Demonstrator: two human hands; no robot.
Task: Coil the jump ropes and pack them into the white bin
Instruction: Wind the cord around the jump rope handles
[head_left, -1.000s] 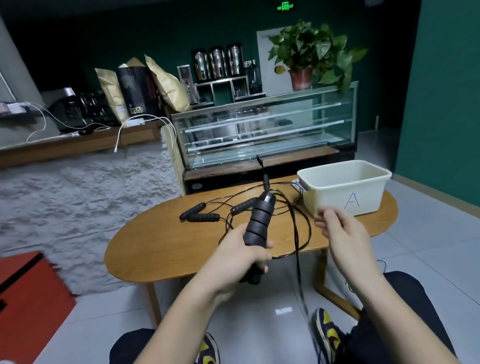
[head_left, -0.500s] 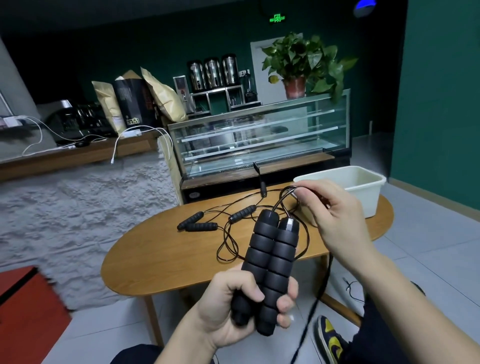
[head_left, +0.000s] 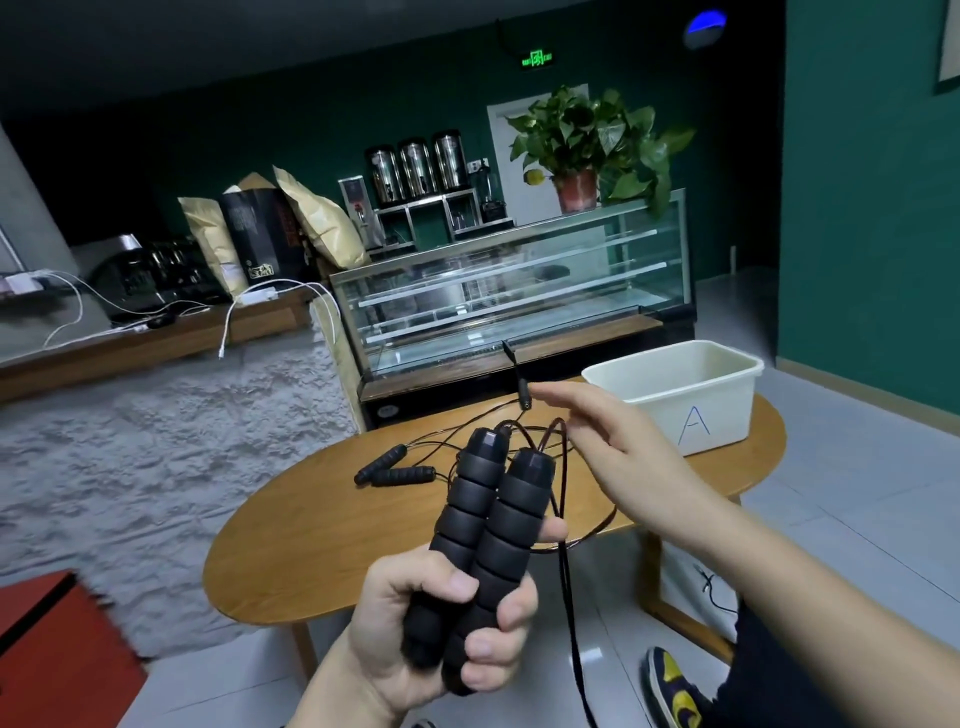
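My left hand (head_left: 441, 618) grips two black ribbed jump rope handles (head_left: 488, 525) side by side, upright, in front of the table. Their thin black cord (head_left: 569, 592) loops off the handle tops and hangs down toward the floor. My right hand (head_left: 613, 441) hovers just right of the handle tops with fingers stretched out and relaxed, holding nothing that I can see. A second rope's two black handles (head_left: 395, 470) lie on the oval wooden table (head_left: 322, 545). The white bin (head_left: 685, 389), marked A, stands at the table's right end.
A glass display counter (head_left: 509, 291) stands behind the table. A stone-faced bar (head_left: 156, 415) fills the left, a red box (head_left: 57, 639) sits at the lower left. My shoe (head_left: 670, 686) is on the tiled floor under the hanging cord.
My left hand went from holding one handle to holding both together and lifted them closer. My right hand let go of the cord at the handle tops and opened.
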